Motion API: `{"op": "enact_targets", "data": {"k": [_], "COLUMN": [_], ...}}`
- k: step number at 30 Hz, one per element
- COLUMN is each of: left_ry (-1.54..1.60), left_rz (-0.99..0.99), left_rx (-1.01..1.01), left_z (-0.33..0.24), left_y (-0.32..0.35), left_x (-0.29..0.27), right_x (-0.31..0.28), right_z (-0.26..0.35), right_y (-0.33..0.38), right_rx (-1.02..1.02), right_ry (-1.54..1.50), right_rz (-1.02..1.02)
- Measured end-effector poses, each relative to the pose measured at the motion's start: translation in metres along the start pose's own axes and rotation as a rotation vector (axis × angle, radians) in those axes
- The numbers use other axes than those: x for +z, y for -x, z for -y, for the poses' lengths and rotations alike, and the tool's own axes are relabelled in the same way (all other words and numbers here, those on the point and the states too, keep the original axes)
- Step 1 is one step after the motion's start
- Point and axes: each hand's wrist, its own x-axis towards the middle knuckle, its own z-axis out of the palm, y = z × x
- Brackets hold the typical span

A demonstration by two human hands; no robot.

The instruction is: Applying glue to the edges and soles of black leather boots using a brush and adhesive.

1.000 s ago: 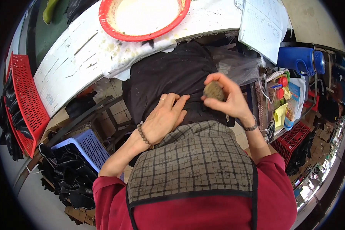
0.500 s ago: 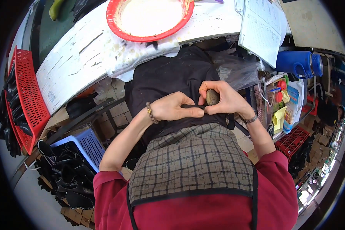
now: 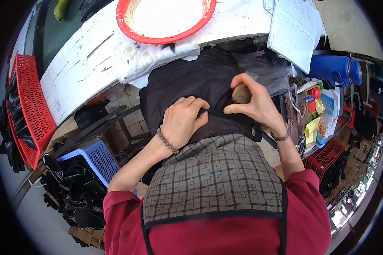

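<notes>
A dark cloth (image 3: 195, 76) covers my lap. Lying on it, my left hand (image 3: 181, 121) has its fingers curled and its thumb pressed in, pinching a thin black strip (image 3: 212, 112) that is hard to make out against the cloth. The strip runs from those fingers toward my right thumb. Slightly higher and to the right, my right hand (image 3: 257, 102) curves around a rounded brownish lump (image 3: 241, 94), whose kind I cannot tell. My right thumb points left, below the lump and close to the strip.
Beyond my lap stands a white worktable (image 3: 85, 55) with a red basin (image 3: 168, 40) of whitish stuff on a stained cloth. A red basket (image 3: 32, 106) and a blue basket (image 3: 98, 159) of black shoe pieces are at left. Right are a notebook (image 3: 293, 34) and a blue bottle (image 3: 332, 70).
My hands have moved apart. The left slid left and turned knuckles up, while the right shifted up and right with the brown lump, its thumb and fingers wider apart.
</notes>
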Motion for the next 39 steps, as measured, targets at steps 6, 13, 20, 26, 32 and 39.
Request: {"op": "enact_targets", "data": {"k": [6,13,20,26,32,39], "left_ry": [0.007,-0.261,0.010,0.069,0.065,0.028], "left_rz": [0.119,0.049,0.074,-0.096,-0.110,-0.213], "left_rx": [0.086,0.096,0.159,0.249,0.194,0.366], "left_z": [0.008,0.011,0.011,-0.014,-0.019,-0.039], "left_y": [-0.010,-0.011,-0.008,-0.012,-0.012,-0.005], "left_x": [-0.019,0.017,0.011,0.000,0.002,0.003], "right_x": [0.002,0.034,0.035,0.045,0.040,0.037], "right_z": [0.025,0.016,0.011,0.020,0.019,0.021], "right_y": [0.021,0.032,0.043,0.040,0.020,0.018], "right_rx": [-0.071,-0.241,-0.411,-0.232,-0.100,-0.229], "right_ry": [-0.365,-0.109,-0.127,-0.004,0.168,0.306], "right_rz": [-0.017,-0.184,0.340,0.498,0.497,0.474]}}
